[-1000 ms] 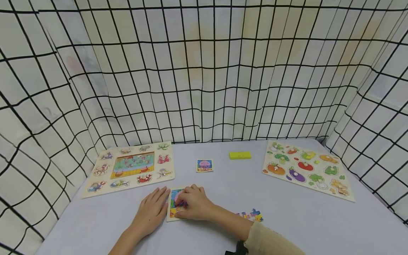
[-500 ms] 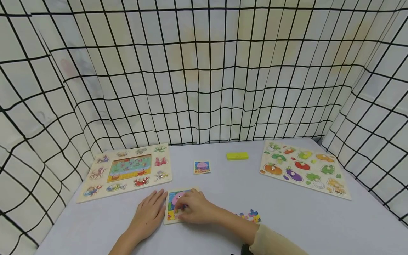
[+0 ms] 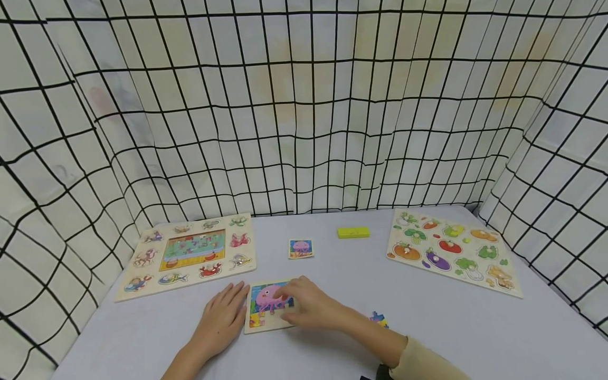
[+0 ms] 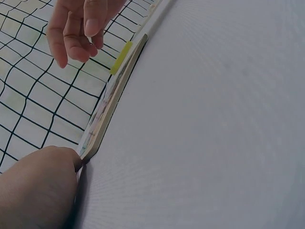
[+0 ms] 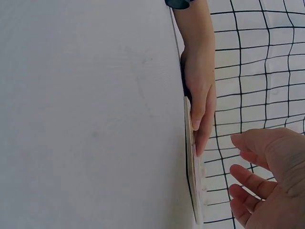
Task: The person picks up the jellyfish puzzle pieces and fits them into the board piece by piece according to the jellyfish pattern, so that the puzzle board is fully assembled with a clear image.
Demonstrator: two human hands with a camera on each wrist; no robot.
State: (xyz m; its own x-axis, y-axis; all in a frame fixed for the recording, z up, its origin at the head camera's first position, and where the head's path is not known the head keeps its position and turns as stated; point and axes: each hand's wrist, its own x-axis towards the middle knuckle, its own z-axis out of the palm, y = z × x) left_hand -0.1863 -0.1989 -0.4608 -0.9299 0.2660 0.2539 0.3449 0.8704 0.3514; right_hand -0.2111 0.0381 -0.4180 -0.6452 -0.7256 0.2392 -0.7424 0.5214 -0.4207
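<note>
A small wooden jigsaw board point(image 3: 273, 320) lies on the white table, with a pink octopus picture point(image 3: 267, 295) assembled in its upper part and bare wood showing lower down. My left hand point(image 3: 219, 321) rests flat beside it, fingers straight along its left edge. Over the board's right side hovers my right hand point(image 3: 311, 305), hiding that part. In the right wrist view the right hand's fingers point(image 5: 252, 179) are bent and apart, with nothing between them. Loose jigsaw pieces point(image 3: 378, 319) lie to the right, partly behind the right forearm.
Behind the jigsaw lies a small octopus picture card point(image 3: 301, 249), and a yellow block point(image 3: 353, 233) sits farther back. A sea-animal board point(image 3: 195, 281) is at the left, a vegetable board point(image 3: 470, 250) at the right. Black netting point(image 3: 328, 100) surrounds the table.
My right hand has lifted off the jigsaw and shifted right, uncovering more of the octopus. Its forearm now covers more of the loose pieces. The left hand keeps its place against the board.
</note>
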